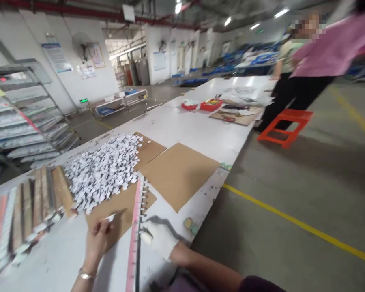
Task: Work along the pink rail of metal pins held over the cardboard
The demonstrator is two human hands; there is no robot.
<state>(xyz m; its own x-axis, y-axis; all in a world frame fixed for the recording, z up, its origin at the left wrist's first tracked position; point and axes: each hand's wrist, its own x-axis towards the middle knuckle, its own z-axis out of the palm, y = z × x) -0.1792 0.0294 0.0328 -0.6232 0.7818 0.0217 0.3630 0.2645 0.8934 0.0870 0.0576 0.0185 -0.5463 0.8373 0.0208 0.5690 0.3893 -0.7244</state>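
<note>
The left hand (97, 240) rested on the near edge of the brown cardboard sheet (118, 211), its fingers curled around what looked like a small white slip, though blur made the hold uncertain. The right hand (162, 240), in a white glove, lay just right of the long pink strip (134, 239); whether its fingers gripped anything could not be told. The heap of small white paper tags (105, 170) lay farther left. The work seemed to be sorting tags; a steady pick from the heap looked needed.

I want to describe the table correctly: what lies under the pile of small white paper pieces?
The pile of white paper pieces lies on a brown cardboard sheet, which shows around its edges. What is beneath the pile's middle is covered.
</note>
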